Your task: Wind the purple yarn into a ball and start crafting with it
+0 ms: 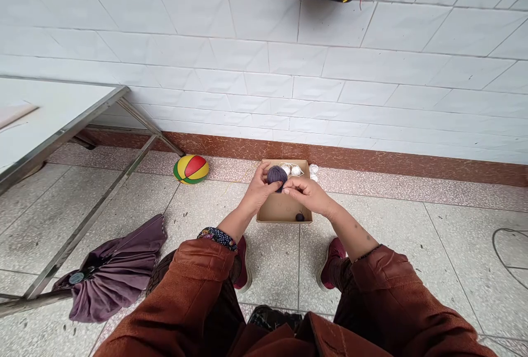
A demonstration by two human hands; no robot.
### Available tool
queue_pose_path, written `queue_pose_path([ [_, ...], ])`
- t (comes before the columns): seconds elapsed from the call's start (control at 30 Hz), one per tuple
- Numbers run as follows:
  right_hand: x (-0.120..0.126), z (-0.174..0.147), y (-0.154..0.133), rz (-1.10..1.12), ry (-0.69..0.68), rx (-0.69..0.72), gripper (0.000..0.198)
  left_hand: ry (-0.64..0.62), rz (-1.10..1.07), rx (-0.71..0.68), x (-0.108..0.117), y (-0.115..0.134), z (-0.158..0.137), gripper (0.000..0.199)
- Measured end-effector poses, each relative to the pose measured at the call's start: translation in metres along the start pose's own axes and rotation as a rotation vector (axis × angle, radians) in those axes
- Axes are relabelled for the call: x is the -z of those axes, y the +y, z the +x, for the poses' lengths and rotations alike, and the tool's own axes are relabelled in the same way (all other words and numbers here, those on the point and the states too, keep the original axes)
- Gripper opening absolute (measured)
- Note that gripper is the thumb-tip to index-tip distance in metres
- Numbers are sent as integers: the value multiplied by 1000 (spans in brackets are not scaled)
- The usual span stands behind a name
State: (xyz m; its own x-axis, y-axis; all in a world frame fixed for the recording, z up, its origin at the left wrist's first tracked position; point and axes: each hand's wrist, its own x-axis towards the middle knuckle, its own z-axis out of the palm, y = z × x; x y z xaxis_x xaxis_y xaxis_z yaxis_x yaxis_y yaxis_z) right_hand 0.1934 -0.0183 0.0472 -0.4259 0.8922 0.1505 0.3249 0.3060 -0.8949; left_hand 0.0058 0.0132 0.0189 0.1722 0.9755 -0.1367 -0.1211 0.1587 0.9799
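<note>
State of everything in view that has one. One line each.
Dark purple yarn ball: wound, held
Left hand: closed around that yarn ball
Right hand: fingertips pinched at its edge; any strand too small to tell
Cardboard box: open, on floor
White yarn balls: some inside box, some outside beside it
Small dark ball: in box
Multicolored ball: on floor
Purple umbrella: loosely folded, unfastened, lying down

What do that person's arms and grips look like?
The left rust-brown cloth sleeve and matching right sleeve look rolled or pushed up. A dark, light-speckled cloth cuff peeks out left, a thin dark edging right. The left grip and right grip are bare, gloveless hands.
</note>
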Motion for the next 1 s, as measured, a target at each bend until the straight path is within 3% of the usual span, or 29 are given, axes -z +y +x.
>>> queue_pose_path([
  [0.27,12,10,19,-49,370,35,20,-427,-34,38,-6,3,-13,81],
  [0.47,5,14,35,-64,400,-16,23,-575,-257,47,-8,9,-20,76],
  [0.57,0,14,39,-63,378,-43,23,-531,-370,85,-9,14,-22,69],
  [0.8,-9,9,36,-233,258,-103,13,-265,-511,57,-6,16,-12,43],
  [1.0,-10,4,23,-189,89,-33,18,-102,-425,30,1,12,-3,49],
])
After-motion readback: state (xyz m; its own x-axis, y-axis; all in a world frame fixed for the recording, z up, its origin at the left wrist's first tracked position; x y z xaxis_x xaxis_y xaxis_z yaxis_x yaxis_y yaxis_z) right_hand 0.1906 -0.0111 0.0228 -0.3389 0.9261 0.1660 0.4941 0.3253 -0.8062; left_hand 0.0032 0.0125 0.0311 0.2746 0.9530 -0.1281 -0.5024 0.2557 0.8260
